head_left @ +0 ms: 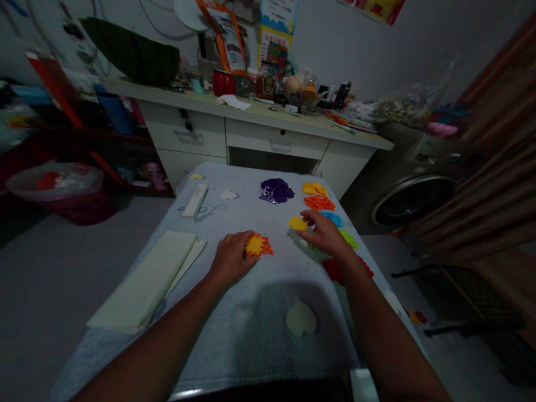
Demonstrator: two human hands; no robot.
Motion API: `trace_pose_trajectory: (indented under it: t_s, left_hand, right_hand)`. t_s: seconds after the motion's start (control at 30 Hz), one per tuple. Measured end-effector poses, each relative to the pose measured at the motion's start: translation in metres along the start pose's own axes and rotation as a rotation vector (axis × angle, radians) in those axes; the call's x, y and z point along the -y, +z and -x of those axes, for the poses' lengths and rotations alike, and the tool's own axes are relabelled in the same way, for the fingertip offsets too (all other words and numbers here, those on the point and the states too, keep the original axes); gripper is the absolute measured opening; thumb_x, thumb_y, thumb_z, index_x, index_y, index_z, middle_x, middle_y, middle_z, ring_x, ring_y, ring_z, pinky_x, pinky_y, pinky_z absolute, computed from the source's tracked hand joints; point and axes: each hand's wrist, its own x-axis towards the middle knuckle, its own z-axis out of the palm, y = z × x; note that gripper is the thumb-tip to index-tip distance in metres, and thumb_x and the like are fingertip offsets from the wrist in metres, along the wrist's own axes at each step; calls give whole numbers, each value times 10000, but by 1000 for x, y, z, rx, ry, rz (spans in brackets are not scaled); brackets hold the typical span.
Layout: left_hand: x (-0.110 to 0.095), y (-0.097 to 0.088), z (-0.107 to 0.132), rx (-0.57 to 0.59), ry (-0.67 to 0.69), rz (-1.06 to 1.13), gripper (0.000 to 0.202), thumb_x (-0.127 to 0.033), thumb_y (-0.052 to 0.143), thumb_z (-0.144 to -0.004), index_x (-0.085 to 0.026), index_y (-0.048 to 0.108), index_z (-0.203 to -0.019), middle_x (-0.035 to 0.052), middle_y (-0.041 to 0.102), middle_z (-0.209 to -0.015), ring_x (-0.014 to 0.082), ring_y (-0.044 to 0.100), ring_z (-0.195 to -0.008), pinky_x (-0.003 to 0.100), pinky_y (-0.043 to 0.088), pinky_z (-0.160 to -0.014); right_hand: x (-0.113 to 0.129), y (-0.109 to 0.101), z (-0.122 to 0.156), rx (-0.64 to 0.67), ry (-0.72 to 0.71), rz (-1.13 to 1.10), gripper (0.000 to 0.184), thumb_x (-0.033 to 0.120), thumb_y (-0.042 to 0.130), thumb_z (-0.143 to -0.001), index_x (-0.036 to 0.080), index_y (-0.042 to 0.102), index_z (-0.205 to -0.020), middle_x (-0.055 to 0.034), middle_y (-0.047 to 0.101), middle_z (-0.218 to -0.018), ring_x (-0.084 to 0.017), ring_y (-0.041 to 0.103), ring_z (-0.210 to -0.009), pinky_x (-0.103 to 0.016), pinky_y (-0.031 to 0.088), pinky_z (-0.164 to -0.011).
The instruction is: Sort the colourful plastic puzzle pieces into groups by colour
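My left hand [232, 254] is closed round a small block of toothed-edge puzzle pieces [254, 244], yellow on the near face with orange ones sticking out to the right. The fingers cover its left side. My right hand [323, 230] pinches a single yellow puzzle piece [296, 223] between thumb and fingers, a short way right of the left hand. Beyond it lie heaps of similar pieces: yellow [315, 188], orange [319, 202], blue [333, 218] and light green [348, 238]. Red pieces [335, 270] are partly hidden under my right forearm.
A dark purple heap [276, 190] lies near the far side of the cloth-covered table [247, 329]. On the left are a folded pale sheet [144, 279] and a white narrow box [195, 201]. A white desk [276, 131] stands behind, a washing machine [419, 178] to the right.
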Motion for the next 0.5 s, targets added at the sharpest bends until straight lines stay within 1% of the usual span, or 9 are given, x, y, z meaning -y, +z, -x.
trace_pose_trajectory:
  t_s: [0.17,0.33,0.43,0.5]
  left_hand:
    - [-5,2,1,12,14,12,536,-352,598,-811,-244,504,-1328,90,621,-1282,315,535,-1117,466,421,-947]
    - [-11,-3,1,51,37,-41,543,-329,550,-837,-228,477,-1366,112,583,-1331,331,511,-1132,472,419,-934]
    - [-15,-7,-6,91,58,-91,577,-332,558,-827,-249,468,-1391,118,588,-1295,334,519,-1089,463,428,-890]
    - [-19,-6,-15,124,87,-110,550,-338,579,-812,-264,515,-1353,116,600,-1237,320,531,-1035,448,435,-868]
  right_hand:
    - [8,15,1,77,-2,-44,499,342,709,-788,180,562,-1237,-82,650,-1056,-178,606,-852,-325,487,-785]
    - [7,19,-3,124,9,-58,515,308,717,-782,181,545,-1251,-71,641,-1065,-141,568,-750,-295,470,-731]
    - [5,16,-7,145,-17,-51,431,263,719,-771,172,589,-1172,-69,629,-1062,-134,563,-753,-286,460,-727]
    - [2,12,-12,148,-34,-34,337,213,710,-762,172,623,-1085,-56,618,-1022,-126,557,-739,-279,455,-724]
